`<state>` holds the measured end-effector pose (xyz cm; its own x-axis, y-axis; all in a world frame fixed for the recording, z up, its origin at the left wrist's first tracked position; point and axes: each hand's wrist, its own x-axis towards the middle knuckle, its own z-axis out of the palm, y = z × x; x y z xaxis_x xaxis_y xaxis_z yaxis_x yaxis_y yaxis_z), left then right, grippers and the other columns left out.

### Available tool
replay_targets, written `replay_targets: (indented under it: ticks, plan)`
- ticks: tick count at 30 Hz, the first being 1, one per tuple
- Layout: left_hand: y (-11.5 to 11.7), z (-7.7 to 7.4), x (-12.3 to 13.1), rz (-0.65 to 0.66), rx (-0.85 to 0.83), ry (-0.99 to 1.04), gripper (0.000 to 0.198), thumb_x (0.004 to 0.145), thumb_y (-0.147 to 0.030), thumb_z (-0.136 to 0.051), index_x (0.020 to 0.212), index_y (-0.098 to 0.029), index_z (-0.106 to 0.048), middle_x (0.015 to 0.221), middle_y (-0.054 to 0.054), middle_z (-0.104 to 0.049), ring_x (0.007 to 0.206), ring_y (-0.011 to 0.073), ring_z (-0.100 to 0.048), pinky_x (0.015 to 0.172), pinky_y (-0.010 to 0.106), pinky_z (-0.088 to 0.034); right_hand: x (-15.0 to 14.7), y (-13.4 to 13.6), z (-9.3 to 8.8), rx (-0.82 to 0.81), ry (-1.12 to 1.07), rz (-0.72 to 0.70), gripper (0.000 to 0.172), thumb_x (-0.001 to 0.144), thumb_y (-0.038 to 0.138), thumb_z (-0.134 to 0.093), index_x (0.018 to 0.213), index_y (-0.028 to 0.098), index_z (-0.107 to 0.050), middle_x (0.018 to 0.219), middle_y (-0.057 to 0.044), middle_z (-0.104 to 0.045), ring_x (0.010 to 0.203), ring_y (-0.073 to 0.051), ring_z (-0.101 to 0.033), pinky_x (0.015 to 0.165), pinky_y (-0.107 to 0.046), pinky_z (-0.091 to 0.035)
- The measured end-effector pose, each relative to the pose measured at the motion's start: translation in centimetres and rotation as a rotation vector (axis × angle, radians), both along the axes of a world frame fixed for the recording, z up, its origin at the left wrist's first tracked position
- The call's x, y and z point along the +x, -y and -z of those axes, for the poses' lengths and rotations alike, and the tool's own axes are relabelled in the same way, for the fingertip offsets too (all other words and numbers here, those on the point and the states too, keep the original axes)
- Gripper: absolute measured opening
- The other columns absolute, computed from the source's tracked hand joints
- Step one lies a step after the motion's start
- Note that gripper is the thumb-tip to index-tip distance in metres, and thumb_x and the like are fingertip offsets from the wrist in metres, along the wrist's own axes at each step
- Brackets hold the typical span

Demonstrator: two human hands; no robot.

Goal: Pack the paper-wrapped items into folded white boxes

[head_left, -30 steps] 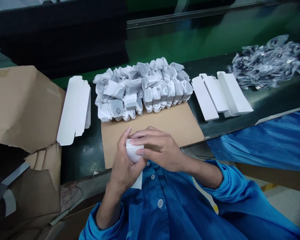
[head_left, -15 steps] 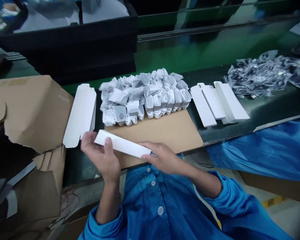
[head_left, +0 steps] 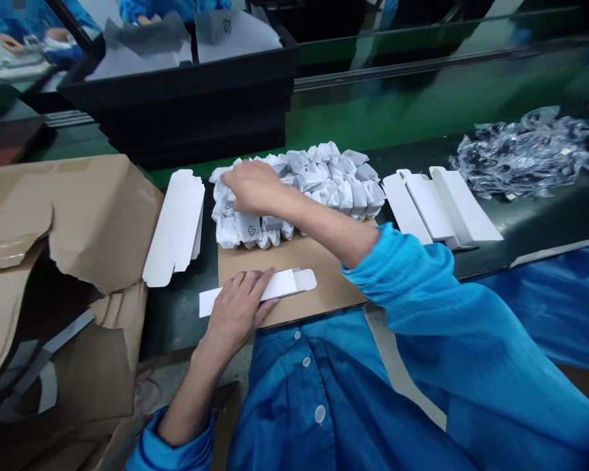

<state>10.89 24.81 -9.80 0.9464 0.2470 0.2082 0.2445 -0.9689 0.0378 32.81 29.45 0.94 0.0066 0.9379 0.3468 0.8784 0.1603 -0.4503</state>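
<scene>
My left hand [head_left: 238, 307] lies flat, fingers stretched out, on a long white carton box [head_left: 287, 284] that rests on the brown cardboard sheet [head_left: 324, 258]. The box's right end flap is open. My right hand [head_left: 250, 185] reaches forward onto the left part of a pile of small white wrapped packets [head_left: 324, 180], fingers curled down over one of them. Whether it grips a packet is hidden under the hand.
A stack of flat white box blanks [head_left: 174, 226] lies left of the pile. Three assembled white boxes [head_left: 442, 206] lie to its right, with a heap of clear plastic bags [head_left: 525, 154] beyond. Torn brown cardboard [head_left: 63, 216] is at left, black trays [head_left: 186, 111] behind.
Both hands held the white box upright near my chest, then turned it lengthwise. Now the box lies on the cardboard under my left hand and my right hand has reached to the packets.
</scene>
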Motion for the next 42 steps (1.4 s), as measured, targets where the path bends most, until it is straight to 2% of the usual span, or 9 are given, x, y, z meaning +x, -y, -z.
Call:
replay_targets:
  ticks: [2, 5, 8, 11, 15, 20, 29, 36, 42]
  plan:
    - [0.3, -0.4, 0.1, 0.007, -0.024, -0.017, 0.058, 0.095, -0.041, -0.056, 0.146, -0.017, -0.044, 0.119, 0.015, -0.064, 0.105, 0.0302, -0.061, 0.089, 0.043, -0.051, 0.6, 4.8, -0.1, 0.026, 0.02, 0.106, 0.054, 0.097, 0.032, -0.025, 0.117, -0.003, -0.061, 0.122, -0.005, -0.065, 0.116, -0.023, -0.062, 0.091, -0.037, -0.046]
    - [0.7, -0.8, 0.8, 0.102, -0.076, -0.022, 0.061, 0.095, -0.034, -0.057, 0.151, -0.023, -0.038, 0.143, 0.018, -0.051, 0.127, 0.0338, -0.051, 0.104, 0.05, -0.045, 1.8, 14.2, 1.6, 0.084, -0.176, 0.192, 0.045, 0.091, 0.029, -0.06, 0.134, 0.016, -0.06, 0.134, -0.006, -0.064, 0.113, -0.02, -0.065, 0.091, -0.031, -0.054]
    - [0.9, -0.9, 1.6, 0.237, -0.109, -0.065, 0.056, 0.095, -0.017, -0.05, 0.148, -0.034, -0.043, 0.15, 0.013, -0.047, 0.132, 0.0314, -0.048, 0.104, 0.049, -0.044, 2.8, 21.7, 6.1, 0.031, -0.175, 0.32, 0.037, 0.085, 0.021, -0.071, 0.122, 0.016, -0.067, 0.117, -0.011, -0.072, 0.107, -0.025, -0.069, 0.091, -0.044, -0.059]
    - [0.9, -0.6, 1.9, 0.281, -0.136, -0.115, 0.06, 0.09, -0.006, -0.05, 0.137, -0.043, -0.054, 0.151, 0.009, -0.046, 0.127, 0.0315, -0.051, 0.091, 0.047, -0.046, 2.4, 24.9, 10.1, -0.006, -0.078, 0.388, 0.033, 0.084, 0.018, -0.072, 0.116, 0.015, -0.069, 0.11, -0.014, -0.073, 0.104, -0.028, -0.068, 0.091, -0.051, -0.058]
    - [0.9, -0.6, 1.7, 0.319, -0.183, -0.058, 0.054, 0.088, -0.002, -0.049, 0.121, -0.041, -0.066, 0.147, 0.008, -0.05, 0.125, 0.031, -0.051, 0.086, 0.045, -0.043, 0.3, 24.7, 9.5, 0.046, -0.228, 0.259, 0.035, 0.086, 0.017, -0.072, 0.12, 0.017, -0.065, 0.115, -0.012, -0.071, 0.11, -0.023, -0.066, 0.097, -0.043, -0.056]
    - [0.9, -0.9, 1.3, 0.358, -0.259, -0.017, 0.038, 0.092, -0.006, -0.049, 0.106, -0.033, -0.072, 0.137, 0.008, -0.056, 0.124, 0.0288, -0.05, 0.087, 0.042, -0.043, -0.3, 22.8, 8.5, -0.171, -0.32, 0.041, 0.035, 0.082, 0.009, -0.074, 0.116, 0.017, -0.067, 0.11, -0.007, -0.074, 0.104, -0.02, -0.069, 0.092, -0.036, -0.058]
    - [0.3, -0.4, 1.2, 0.33, -0.211, 0.063, 0.036, 0.092, -0.007, -0.052, 0.113, -0.029, -0.072, 0.136, 0.013, -0.053, 0.126, 0.0309, -0.049, 0.094, 0.047, -0.046, -6.9, 21.6, 13.1, 0.161, -0.142, 0.362, 0.046, 0.097, 0.013, -0.051, 0.143, 0.015, -0.046, 0.132, -0.014, -0.064, 0.124, -0.022, -0.062, 0.104, -0.038, -0.054]
    - [0.0, -0.4, 0.9, 0.362, -0.222, 0.038, 0.034, 0.09, -0.005, -0.053, 0.107, -0.027, -0.071, 0.137, 0.012, -0.05, 0.127, 0.0313, -0.047, 0.096, 0.049, -0.047, -2.7, 21.1, 11.8, 0.01, -0.09, 0.035, 0.044, 0.097, 0.019, -0.056, 0.139, 0.015, -0.045, 0.127, -0.013, -0.067, 0.111, -0.023, -0.067, 0.095, -0.039, -0.058]
    - [0.2, -0.1, 0.9, 0.377, -0.201, 0.086, 0.034, 0.089, -0.003, -0.053, 0.107, -0.026, -0.07, 0.135, 0.014, -0.05, 0.125, 0.0323, -0.048, 0.093, 0.05, -0.049, -1.8, 21.0, 11.4, -0.048, -0.184, -0.009, 0.035, 0.094, 0.017, -0.059, 0.129, 0.017, -0.053, 0.116, -0.011, -0.069, 0.104, -0.022, -0.066, 0.09, -0.037, -0.057]
